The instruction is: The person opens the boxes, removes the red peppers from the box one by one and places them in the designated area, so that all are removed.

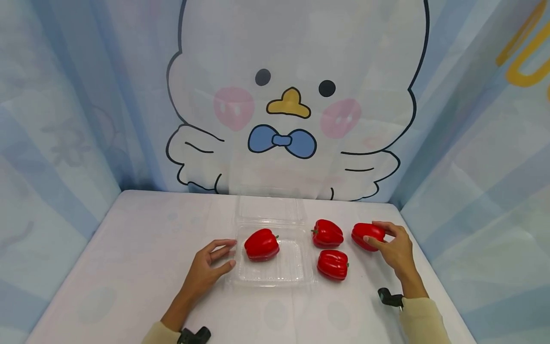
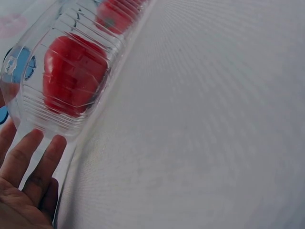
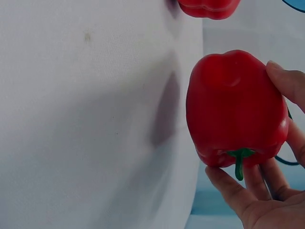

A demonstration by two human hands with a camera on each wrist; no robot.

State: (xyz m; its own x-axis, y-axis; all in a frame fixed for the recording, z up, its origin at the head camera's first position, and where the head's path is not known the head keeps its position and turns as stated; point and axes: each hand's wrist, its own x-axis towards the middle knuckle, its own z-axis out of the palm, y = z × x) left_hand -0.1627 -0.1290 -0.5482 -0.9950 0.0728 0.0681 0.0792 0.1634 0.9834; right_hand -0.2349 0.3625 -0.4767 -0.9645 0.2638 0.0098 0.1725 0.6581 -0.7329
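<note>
A red bell pepper (image 1: pixel 368 237) with a green stem is in my right hand (image 1: pixel 397 246), gripped between thumb and fingers. In the right wrist view this bell pepper (image 3: pixel 237 107) hangs above the table, its shadow apart from it. My left hand (image 1: pixel 210 267) is at the left side of a clear plastic container (image 1: pixel 275 279), fingers extended, fingertips at its wall. Inside the container lies one red bell pepper (image 1: pixel 261 245), seen through the ribbed wall in the left wrist view. Two more, a rear bell pepper (image 1: pixel 327 234) and a front bell pepper (image 1: pixel 333 264), rest between the container and my right hand.
The container's clear lid (image 1: pixel 270 210) is folded back toward the far edge of the white table (image 1: pixel 129 267). A curtain (image 1: pixel 283 172) with a cartoon bird stands behind the table, and more curtain hangs at both sides.
</note>
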